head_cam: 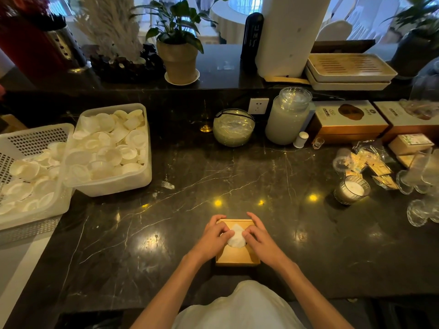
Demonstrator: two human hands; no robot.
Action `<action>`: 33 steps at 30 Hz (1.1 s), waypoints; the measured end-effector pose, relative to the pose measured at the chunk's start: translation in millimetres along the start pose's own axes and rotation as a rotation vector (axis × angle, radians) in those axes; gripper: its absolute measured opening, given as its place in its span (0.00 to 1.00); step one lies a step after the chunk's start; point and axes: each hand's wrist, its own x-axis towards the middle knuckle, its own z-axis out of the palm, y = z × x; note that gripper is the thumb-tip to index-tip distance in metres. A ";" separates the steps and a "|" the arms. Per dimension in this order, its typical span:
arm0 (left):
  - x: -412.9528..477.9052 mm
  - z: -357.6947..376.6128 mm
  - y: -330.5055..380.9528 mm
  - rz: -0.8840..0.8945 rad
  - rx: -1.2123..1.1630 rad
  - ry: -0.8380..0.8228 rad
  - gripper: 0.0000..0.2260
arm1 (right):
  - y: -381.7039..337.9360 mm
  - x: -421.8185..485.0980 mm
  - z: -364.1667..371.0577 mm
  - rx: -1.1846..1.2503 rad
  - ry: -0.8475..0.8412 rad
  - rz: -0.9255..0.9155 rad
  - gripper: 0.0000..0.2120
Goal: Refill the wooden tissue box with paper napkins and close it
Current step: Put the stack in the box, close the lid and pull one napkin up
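Note:
A small square wooden tissue box [235,256] sits on the dark marble counter close to the front edge, its lid on top. A white paper napkin [237,237] sticks up through the opening in the lid's middle. My left hand [215,237] rests on the box's left side, fingertips pinching the napkin's left edge. My right hand [259,236] lies on the right side, its fingertips touching the napkin's right edge. Both hands cover much of the lid.
Two white plastic bins [133,184] [57,210] of round white shells stand at the left. A glass bowl [233,128], a tall jar [287,117] and boxes [346,122] line the back. A candle glass [351,189], packets and glassware crowd the right.

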 end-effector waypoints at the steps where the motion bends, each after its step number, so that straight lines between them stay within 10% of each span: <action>1: -0.1 0.9 -0.6 0.000 -0.004 0.009 0.08 | 1.4 0.4 1.0 0.008 0.004 -0.002 0.10; 33: 1.1 -3.8 -2.5 0.019 -0.069 -0.025 0.10 | 6.8 7.2 -3.6 0.063 -0.016 0.048 0.17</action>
